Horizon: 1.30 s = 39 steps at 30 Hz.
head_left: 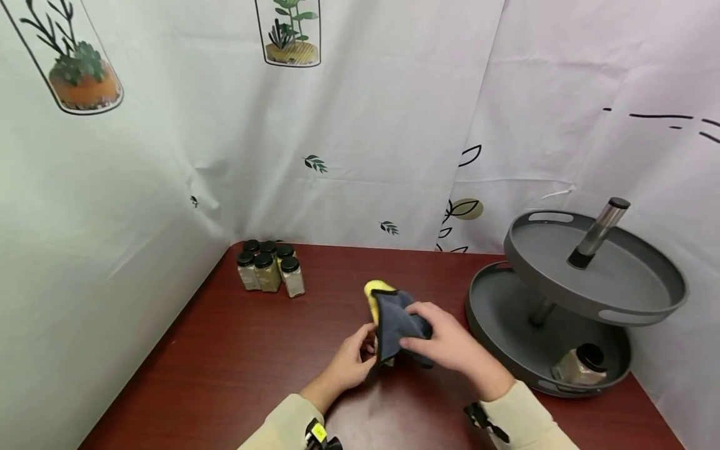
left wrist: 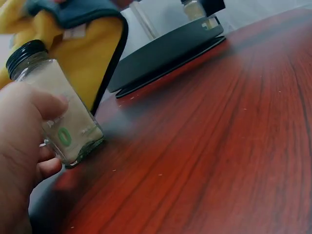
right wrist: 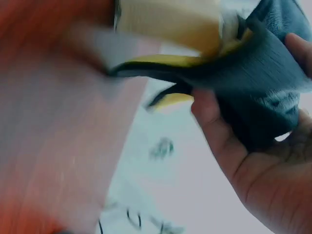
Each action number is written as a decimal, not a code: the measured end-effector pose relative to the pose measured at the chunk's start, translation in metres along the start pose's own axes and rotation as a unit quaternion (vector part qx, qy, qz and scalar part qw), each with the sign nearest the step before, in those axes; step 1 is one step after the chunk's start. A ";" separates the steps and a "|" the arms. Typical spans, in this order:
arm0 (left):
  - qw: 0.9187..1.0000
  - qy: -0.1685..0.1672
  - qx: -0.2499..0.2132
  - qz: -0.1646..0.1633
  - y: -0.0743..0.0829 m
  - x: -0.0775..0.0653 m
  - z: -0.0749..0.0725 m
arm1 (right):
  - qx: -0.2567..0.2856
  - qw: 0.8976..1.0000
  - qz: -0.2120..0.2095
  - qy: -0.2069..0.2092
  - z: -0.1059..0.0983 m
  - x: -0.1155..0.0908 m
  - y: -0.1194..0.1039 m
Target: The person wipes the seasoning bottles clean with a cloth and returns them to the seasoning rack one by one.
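My left hand (head_left: 350,361) grips a square glass spice jar (left wrist: 68,109) with a black lid, its thumb across the jar's side. Pale powder fills the jar, which leans in the left wrist view, its base near the tabletop. A grey and yellow cloth (head_left: 396,322) with dark edging is bunched in my right hand (head_left: 441,337). In the head view the cloth hides most of the jar. The right wrist view is blurred, with the cloth (right wrist: 263,73) between thumb and fingers, beside the jar (right wrist: 168,22).
Several black-lidded spice jars (head_left: 265,269) stand together at the back left of the red-brown table (head_left: 225,375). On the right is a grey two-tier round tray (head_left: 596,300) with a metal post. Its lower tier holds one jar (head_left: 579,365). A white printed curtain (head_left: 360,125) hangs behind.
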<state>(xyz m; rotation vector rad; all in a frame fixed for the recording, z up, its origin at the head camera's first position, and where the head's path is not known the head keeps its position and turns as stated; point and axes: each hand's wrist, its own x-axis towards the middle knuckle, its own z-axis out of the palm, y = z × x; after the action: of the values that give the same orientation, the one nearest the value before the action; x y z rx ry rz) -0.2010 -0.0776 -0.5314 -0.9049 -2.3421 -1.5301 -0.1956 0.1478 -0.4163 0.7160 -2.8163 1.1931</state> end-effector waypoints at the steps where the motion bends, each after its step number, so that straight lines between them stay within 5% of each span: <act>1: 1.000 -0.007 0.011 0.010 0.001 0.000 0.001 | 0.000 1.000 -0.004 -0.005 0.006 0.004 -0.003; 9: 0.994 -0.029 0.097 0.037 0.004 0.003 0.004 | 0.089 0.991 0.100 0.021 0.024 0.020 -0.003; 15: 0.995 -0.033 0.096 0.014 0.006 0.007 0.001 | 0.118 0.990 0.080 0.001 0.022 0.022 -0.002; 21: 0.992 -0.041 0.110 0.051 0.006 0.007 -0.004 | 0.069 0.990 0.112 0.056 0.032 0.030 -0.005; 25: 0.989 -0.035 0.133 0.046 0.005 0.007 -0.006 | 0.155 0.983 0.092 0.034 0.030 0.031 0.005; 28: 0.993 -0.039 0.109 0.032 0.004 0.008 -0.005 | 0.206 0.975 0.077 -0.009 0.026 0.027 0.010; 35: 0.992 -0.040 0.110 0.054 0.002 0.007 -0.004 | 0.088 0.989 0.108 0.046 0.032 0.028 0.002; 39: 0.992 -0.038 0.117 0.023 0.005 0.004 -0.002 | 0.067 0.989 0.123 0.040 0.028 0.024 0.010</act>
<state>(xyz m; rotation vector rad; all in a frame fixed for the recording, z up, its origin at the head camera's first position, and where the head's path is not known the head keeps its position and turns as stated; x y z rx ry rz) -0.2018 -0.0765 -0.5247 -0.9654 -2.4705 -1.1903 -0.2161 0.1249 -0.4387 0.3195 -2.8412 1.4227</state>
